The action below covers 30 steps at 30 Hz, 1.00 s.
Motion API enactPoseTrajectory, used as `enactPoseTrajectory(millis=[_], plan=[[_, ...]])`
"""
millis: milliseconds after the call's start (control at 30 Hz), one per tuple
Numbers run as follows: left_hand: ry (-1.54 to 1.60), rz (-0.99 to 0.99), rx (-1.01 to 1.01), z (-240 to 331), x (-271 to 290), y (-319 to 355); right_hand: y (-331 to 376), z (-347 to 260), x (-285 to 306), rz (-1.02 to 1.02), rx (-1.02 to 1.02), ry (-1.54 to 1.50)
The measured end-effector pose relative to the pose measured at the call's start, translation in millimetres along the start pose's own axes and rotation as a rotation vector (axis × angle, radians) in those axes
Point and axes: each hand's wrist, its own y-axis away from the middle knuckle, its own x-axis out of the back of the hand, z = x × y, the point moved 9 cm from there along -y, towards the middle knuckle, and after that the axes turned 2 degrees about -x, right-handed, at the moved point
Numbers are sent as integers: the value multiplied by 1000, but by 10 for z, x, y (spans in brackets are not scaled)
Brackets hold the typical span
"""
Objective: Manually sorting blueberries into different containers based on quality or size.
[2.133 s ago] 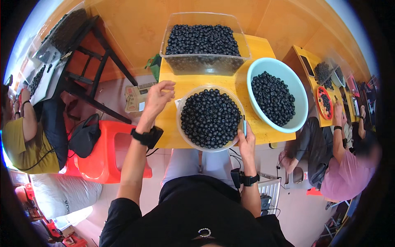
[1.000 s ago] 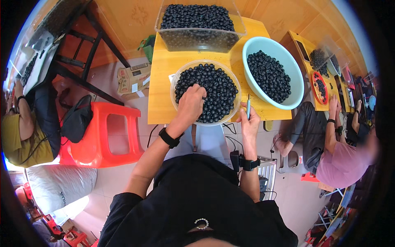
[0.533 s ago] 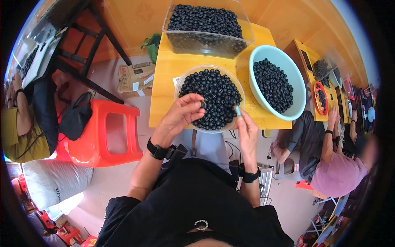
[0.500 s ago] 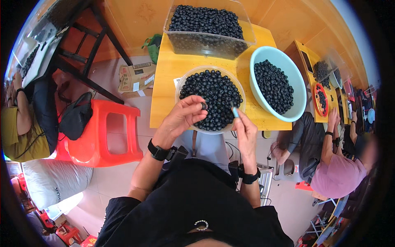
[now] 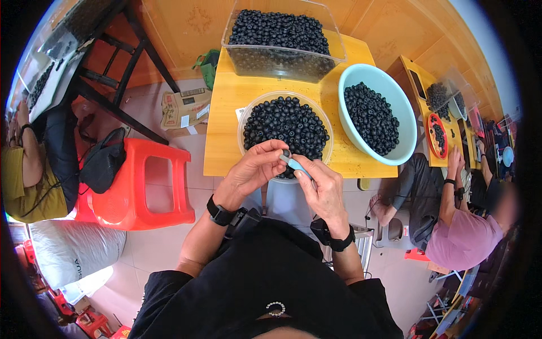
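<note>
Beyond both hands, a yellow table carries a clear rectangular tub of dark round berries at the far edge, a pale blue basin of berries off to the right, and a round clear bowl of berries just past the fingertips. Over that bowl's near rim, the right hand pinches a small light-blue tool, its long axis slanting up-left, tip toward one berry pinched in the left hand fingertips.
</note>
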Motion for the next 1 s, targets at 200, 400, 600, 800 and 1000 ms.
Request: enactPoseTrajectory(millis=[200,400,600,800,1000], plan=[[3,-6,6,-35,1,9,16,-27,23,18,12,29],[24,-34,18,-44,-18,17,21,-13,27,11,5,99],[55,-35,29,-50,-14,40,2,-31,10,13,37,123],[75,-36,33,-39,-22,62,-16,-9,-15,26,93,171],[28,-174,118,-54,-309,222,13,570,187,216,0,235]])
